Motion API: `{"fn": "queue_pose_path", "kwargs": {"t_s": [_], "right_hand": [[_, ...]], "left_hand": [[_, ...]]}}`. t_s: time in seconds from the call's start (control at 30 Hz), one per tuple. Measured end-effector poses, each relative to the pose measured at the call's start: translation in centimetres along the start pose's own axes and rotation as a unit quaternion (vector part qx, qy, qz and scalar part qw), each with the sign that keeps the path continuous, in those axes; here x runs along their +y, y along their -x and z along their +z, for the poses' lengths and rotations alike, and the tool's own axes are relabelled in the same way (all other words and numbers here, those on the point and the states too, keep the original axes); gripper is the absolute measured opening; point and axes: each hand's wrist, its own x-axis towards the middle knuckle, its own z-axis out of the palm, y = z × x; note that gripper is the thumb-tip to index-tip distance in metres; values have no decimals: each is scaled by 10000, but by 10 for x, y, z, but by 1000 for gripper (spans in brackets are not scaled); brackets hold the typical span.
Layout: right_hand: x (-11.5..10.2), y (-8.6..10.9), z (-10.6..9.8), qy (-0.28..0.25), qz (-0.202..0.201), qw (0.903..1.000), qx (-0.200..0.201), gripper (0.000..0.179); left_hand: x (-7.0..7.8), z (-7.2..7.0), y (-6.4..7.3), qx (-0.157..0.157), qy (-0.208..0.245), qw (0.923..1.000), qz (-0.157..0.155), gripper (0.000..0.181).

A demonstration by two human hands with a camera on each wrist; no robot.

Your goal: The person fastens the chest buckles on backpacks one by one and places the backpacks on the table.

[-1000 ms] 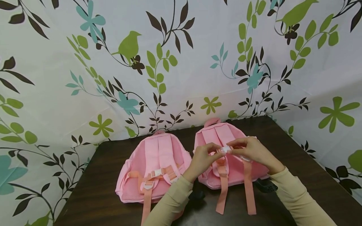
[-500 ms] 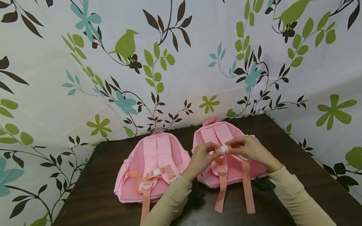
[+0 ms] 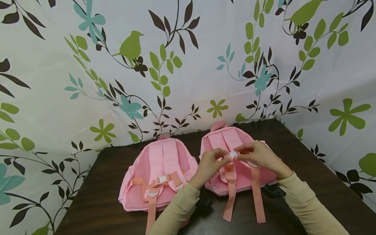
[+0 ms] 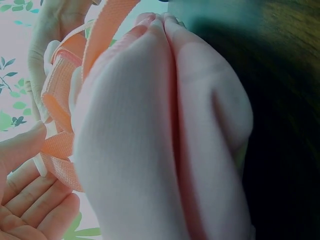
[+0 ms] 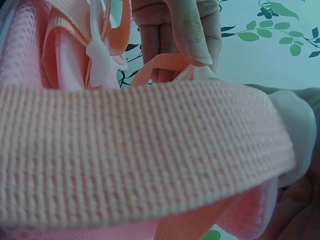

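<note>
Both hands meet at a small white plastic buckle [image 3: 233,154] on the right-hand pink backpack [image 3: 218,140]. My left hand [image 3: 209,164] pinches its left side between thumb and fingertips, and my right hand [image 3: 260,156] pinches the right side. Peach webbing straps [image 4: 59,90] loop close to the fingers in the left wrist view. A wide peach strap [image 5: 140,155] fills much of the right wrist view, partly hiding the hand behind it. Two strap tails, a left one [image 3: 230,202] and a right one [image 3: 258,199], hang from this backpack onto the table.
A second pink backpack [image 3: 138,182] lies to the left, its white chest buckle [image 3: 163,179] joined across the straps. Both bags rest on a dark wooden table [image 3: 97,195]. Behind stands a white cloth [image 3: 191,75] printed with leaves and birds.
The head view has shifted slightly. Both hands keep their pinch on the buckle with hardly any movement, and the backpacks stay in place.
</note>
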Motion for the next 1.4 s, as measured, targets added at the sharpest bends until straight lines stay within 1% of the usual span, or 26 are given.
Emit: {"fn": "queue_pose_path", "kwargs": {"t_s": [0.13, 0.37, 0.57, 0.73, 0.93, 1.1, 1.17, 1.4], "right_hand": [[0, 1, 1, 30, 41, 10000, 24, 40], [-1, 2, 1, 52, 26, 10000, 61, 39], [0, 1, 3, -65, -115, 9999, -59, 34], [1, 0, 5, -64, -103, 9999, -97, 34], [2, 0, 6, -95, -68, 9998, -129, 35], [3, 0, 6, -83, -80, 9998, -130, 36], [4, 0, 5, -90, -63, 9998, -137, 36], [5, 0, 2, -214, -6, 9993, -308, 36]], "left_hand": [[-1, 1, 1, 27, -35, 10000, -1, 19], [-1, 3, 1, 78, 4, 9999, 96, 18], [0, 4, 0, 49, 2, 9998, 193, 20], [0, 4, 1, 21, -115, 9999, 123, 21], [-1, 3, 1, -33, -118, 9999, 54, 21], [1, 4, 1, -30, -196, 9998, 60, 22], [1, 4, 1, -47, -134, 9999, 84, 22], [1, 6, 2, -183, 94, 9998, 17, 23]]}}
